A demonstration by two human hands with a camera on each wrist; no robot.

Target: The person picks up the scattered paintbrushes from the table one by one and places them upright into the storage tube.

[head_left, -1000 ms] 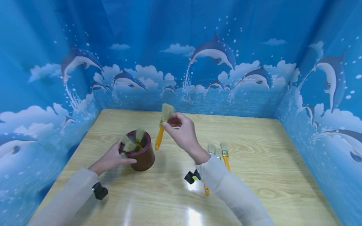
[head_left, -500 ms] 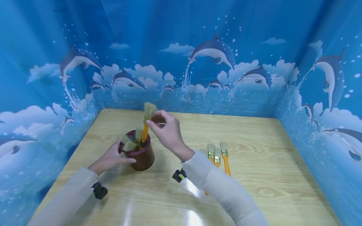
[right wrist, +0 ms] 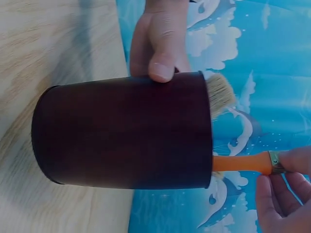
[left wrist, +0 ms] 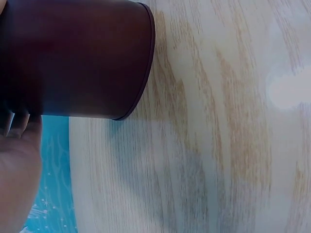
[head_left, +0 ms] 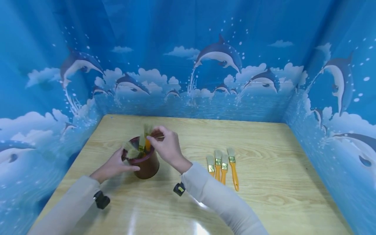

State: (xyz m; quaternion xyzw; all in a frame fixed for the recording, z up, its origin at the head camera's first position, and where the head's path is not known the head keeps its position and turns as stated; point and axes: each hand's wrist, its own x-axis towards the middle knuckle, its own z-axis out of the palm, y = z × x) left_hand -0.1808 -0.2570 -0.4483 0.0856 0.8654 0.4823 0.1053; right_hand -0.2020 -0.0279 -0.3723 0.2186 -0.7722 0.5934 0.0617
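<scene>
A dark brown-red cylindrical holder [head_left: 149,166] stands upright on the table at left centre. My left hand [head_left: 116,164] grips it near the rim, thumb on the near side, which the right wrist view also shows. Between thumb and fingers, my right hand [head_left: 169,147] pinches a paintbrush [right wrist: 240,163] at its metal band, bristles up. The orange handle of that brush is partly inside the holder; its lower end is hidden. Other brushes with pale bristles [head_left: 131,150] lean inside the rim. The left wrist view catches the holder's side and base.
Several orange-handled paintbrushes [head_left: 224,166] lie in a loose row to the right of the holder, partly behind the right sleeve [head_left: 217,192]. The wooden table [head_left: 273,173] is bordered by a blue dolphin-print curtain [head_left: 188,65] at the back and sides.
My right hand has carried the paintbrush left to the holder and lowered its handle inside. The left hand keeps its grip on the holder. More of the lying brushes now show.
</scene>
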